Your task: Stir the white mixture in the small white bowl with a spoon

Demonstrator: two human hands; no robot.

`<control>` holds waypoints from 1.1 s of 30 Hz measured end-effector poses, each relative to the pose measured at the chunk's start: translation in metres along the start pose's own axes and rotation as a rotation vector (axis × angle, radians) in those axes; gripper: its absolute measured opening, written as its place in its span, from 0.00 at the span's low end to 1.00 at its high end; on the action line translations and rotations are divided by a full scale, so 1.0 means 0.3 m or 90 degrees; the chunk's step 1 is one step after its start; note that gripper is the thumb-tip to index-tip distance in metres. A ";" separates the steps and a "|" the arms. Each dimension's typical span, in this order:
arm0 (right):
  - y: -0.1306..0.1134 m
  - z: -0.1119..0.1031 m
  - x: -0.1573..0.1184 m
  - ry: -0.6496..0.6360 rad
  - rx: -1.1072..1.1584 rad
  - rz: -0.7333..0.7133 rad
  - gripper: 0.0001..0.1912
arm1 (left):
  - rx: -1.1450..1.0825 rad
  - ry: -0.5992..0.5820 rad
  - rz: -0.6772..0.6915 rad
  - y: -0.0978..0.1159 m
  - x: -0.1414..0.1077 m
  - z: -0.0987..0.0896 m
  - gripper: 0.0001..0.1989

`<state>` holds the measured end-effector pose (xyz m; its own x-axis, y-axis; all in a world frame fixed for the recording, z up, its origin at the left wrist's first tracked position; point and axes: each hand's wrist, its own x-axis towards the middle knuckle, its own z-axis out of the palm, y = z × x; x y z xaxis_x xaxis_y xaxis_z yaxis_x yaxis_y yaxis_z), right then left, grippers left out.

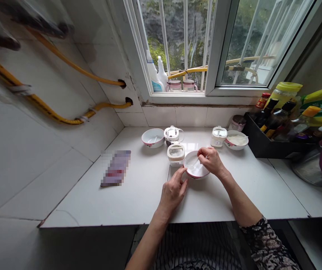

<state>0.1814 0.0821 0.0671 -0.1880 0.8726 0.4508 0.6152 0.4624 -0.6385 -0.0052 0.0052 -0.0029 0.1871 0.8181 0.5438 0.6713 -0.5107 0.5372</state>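
Note:
A white bowl with a pink rim [192,171] stands on the counter before me. My left hand [175,187] steadies it, fingertips on the left side of the rim. In the closed fingers of my right hand [210,159] is a pale spoon [196,161], dipping into the bowl; its tip is hard to make out. Just left of the bowl sits a clear seasoning jar with a cream lid [176,153]. Behind that jar is another lidded jar [171,133]. A second white bowl [153,138] at the back left has a spoon in it.
At the back right are a lidded jar [218,136] and a bowl of white contents [236,140]. A black box of bottles [273,144] and a pot [309,170] line the right side. A blurred purple packet [116,168] lies left. The window [178,48] is behind.

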 end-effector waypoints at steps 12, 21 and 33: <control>0.001 -0.032 0.007 0.042 0.111 0.114 0.08 | -0.006 0.004 0.000 -0.001 -0.001 0.004 0.20; 0.007 -0.022 0.007 0.057 0.121 0.146 0.07 | 0.000 0.000 -0.006 0.001 -0.002 0.002 0.21; 0.056 -0.024 0.037 0.106 0.397 0.283 0.05 | -0.017 -0.005 0.002 0.004 0.003 0.005 0.20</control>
<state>0.1952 0.0983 0.0658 0.1224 0.9843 0.1271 0.0538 0.1213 -0.9912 -0.0031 0.0058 -0.0028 0.1952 0.8184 0.5405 0.6517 -0.5200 0.5521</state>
